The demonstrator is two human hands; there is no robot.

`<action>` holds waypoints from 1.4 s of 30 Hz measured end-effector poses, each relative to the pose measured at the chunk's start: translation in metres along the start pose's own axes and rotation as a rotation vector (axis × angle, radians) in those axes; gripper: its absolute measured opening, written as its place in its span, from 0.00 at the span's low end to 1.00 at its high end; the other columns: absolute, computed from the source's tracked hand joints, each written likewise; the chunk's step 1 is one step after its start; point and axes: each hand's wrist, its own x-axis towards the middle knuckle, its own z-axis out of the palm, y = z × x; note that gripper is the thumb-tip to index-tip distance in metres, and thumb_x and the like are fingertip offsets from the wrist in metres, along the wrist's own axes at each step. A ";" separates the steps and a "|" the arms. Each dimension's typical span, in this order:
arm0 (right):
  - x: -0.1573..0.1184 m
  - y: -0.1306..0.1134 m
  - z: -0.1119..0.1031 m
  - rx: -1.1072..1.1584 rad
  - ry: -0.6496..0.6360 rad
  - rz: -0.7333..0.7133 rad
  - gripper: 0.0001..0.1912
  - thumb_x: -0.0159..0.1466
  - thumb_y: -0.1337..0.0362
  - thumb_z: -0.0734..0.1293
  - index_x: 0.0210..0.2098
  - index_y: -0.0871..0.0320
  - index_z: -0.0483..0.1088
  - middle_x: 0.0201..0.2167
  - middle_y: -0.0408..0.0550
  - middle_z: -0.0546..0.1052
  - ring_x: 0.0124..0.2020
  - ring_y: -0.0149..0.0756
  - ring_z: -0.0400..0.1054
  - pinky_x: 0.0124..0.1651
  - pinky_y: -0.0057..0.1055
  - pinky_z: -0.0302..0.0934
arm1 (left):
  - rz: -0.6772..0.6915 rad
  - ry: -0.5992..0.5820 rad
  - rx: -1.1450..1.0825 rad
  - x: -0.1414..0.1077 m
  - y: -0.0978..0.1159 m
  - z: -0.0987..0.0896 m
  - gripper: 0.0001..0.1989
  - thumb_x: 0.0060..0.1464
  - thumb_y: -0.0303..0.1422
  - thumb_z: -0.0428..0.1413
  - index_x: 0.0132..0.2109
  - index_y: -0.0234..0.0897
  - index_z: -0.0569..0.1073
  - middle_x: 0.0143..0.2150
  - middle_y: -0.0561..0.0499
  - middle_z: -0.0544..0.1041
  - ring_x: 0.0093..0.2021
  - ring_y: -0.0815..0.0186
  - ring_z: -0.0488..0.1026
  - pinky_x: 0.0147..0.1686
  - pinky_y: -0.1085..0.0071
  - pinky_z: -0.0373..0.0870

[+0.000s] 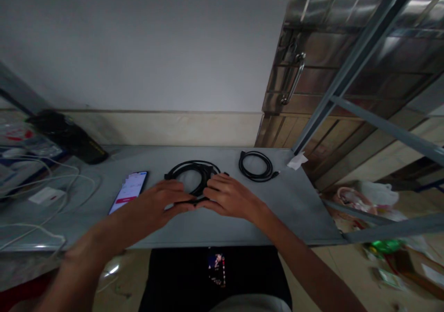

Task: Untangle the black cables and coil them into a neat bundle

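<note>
Near the middle of the grey tabletop point(222, 231), both my hands hold part of a coiled black cable point(189, 168). My left hand point(171, 198) pinches it from the left, its thumb along the near side. From the right, my right hand point(225, 194) wraps its fingers round the near right part of the coil. The fingertips of both hands almost meet at a short dark piece in front of the coil. Farther right lies a second black cable point(255, 166), wound in a neat ring and apart from my hands.
Left of my hands lies a phone point(132, 187) with its screen lit. Beyond it are a black bottle point(69, 136) on its side, a white charger point(46, 195) and loose white cords. A crumpled white paper point(297, 161) lies by the metal post point(319, 111) at right.
</note>
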 end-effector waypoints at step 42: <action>-0.043 0.115 0.019 -0.491 -0.109 1.023 0.35 0.78 0.39 0.69 0.65 0.64 0.70 0.64 0.71 0.77 0.66 0.64 0.69 0.67 0.53 0.63 | -0.013 0.244 0.252 -0.032 -0.082 0.116 0.21 0.78 0.52 0.57 0.62 0.42 0.81 0.58 0.41 0.83 0.61 0.46 0.81 0.70 0.44 0.74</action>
